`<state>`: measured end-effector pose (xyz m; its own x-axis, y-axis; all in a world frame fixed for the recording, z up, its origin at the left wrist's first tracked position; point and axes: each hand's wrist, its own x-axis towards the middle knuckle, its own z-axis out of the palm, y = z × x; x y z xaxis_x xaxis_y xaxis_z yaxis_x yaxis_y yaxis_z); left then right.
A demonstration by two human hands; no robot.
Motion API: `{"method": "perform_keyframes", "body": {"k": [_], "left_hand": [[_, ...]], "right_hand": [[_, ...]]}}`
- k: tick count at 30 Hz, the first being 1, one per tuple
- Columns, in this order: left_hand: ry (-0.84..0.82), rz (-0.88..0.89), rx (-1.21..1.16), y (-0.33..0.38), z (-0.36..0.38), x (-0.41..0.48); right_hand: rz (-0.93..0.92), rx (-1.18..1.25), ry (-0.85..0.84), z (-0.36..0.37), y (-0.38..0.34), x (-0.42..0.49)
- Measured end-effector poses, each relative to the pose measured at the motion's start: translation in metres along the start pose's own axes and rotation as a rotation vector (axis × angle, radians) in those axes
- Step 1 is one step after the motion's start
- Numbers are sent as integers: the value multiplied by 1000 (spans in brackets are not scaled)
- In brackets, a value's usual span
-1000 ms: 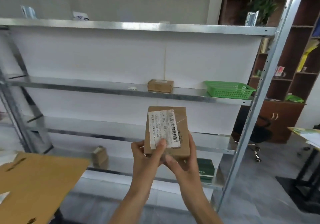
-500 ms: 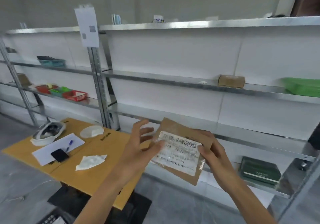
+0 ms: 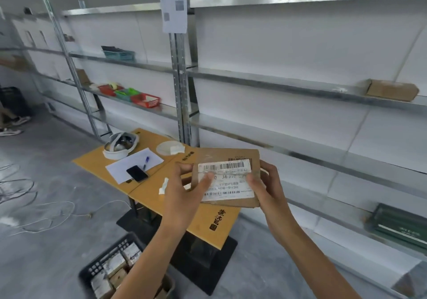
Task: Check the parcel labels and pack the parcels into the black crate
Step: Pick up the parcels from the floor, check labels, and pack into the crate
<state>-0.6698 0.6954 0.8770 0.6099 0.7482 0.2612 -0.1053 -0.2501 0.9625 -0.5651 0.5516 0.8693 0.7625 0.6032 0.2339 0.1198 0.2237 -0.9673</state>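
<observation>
The left hand (image 3: 182,197) and right hand (image 3: 270,190) pinch the parcel (image 3: 226,155) by its ends above the table's (image 3: 97,162) near corner, the left thumb overlapping the label (image 3: 231,183). The person would do best to clear that thumb, read the print, then lay the parcel flat in the black crate (image 3: 111,268) on the floor below.

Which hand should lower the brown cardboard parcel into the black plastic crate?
Probably the left hand. It and the right hand both pinch the brown cardboard parcel, but the black plastic crate sits low and left, on that hand's side; the right would have to reach across.
</observation>
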Motion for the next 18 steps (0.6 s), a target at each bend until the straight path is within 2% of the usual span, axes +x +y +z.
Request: {"method": "perform_keyframes", "body": {"k": [10, 18], "left_hand": [[-30, -45, 70, -70, -50, 126], [-84, -167, 123, -123, -116, 181]], "right_hand": [[48, 7, 78, 82, 82, 120], [157, -46, 89, 157, 137, 162]]}}
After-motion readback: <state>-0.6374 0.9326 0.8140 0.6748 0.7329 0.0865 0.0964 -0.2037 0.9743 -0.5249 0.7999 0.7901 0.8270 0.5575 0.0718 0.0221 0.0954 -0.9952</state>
